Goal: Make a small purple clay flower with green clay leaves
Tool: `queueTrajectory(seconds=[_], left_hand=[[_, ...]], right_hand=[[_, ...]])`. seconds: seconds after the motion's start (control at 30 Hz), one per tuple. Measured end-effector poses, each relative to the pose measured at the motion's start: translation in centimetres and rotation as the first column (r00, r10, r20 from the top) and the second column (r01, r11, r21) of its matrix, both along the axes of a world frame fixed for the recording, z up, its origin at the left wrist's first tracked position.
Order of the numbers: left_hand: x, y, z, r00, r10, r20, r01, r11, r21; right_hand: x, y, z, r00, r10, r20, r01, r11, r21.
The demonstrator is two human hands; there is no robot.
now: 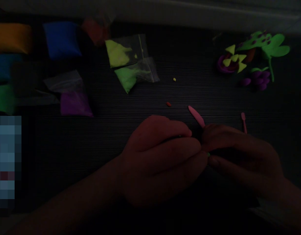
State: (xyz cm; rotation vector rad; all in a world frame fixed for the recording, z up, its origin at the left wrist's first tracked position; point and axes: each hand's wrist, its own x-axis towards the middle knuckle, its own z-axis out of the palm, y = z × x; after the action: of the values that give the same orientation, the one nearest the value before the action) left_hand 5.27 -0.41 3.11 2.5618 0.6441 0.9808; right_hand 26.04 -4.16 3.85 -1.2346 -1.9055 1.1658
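Observation:
The picture is very dark. My left hand (162, 156) and my right hand (240, 153) meet fingertip to fingertip low in the middle of a dark ribbed table (116, 137). Both have their fingers curled together around a small green bit of clay (208, 154), mostly hidden between them. A pink modelling knife (196, 116) lies just beyond my right fingers. A second pink tool (243, 121) pokes up behind my right hand.
Clear bags of clay lie at the back: yellow (118, 52), light green (128, 78), purple (75, 102), blue (61, 39), orange (12, 37). Finished clay figures (253, 58) in green, yellow and purple sit at the far right. Tiny red (168, 104) and yellow (174, 79) crumbs lie mid-table.

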Motion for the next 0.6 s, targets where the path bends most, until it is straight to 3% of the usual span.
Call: queueTrajectory(seconds=[0.2,0.4,0.6], left_hand=[[0.0,0.2,-0.7,0.997,-0.013,0.07,0.01,0.999,0.047],[0.2,0.1,0.1,0.999,0.04,0.012,-0.038,0.99,-0.133],[0.7,0.5,0.4,0.999,0.037,-0.017,-0.039,0.984,-0.173]], right_hand=[[0.1,0.0,-0.1,0.999,-0.03,0.044,0.029,1.0,0.007],[0.2,-0.2,-0.1,0.994,-0.064,0.086,0.049,0.986,0.159],[0.4,0.5,-0.5,0.996,0.014,0.087,-0.042,0.941,0.336]])
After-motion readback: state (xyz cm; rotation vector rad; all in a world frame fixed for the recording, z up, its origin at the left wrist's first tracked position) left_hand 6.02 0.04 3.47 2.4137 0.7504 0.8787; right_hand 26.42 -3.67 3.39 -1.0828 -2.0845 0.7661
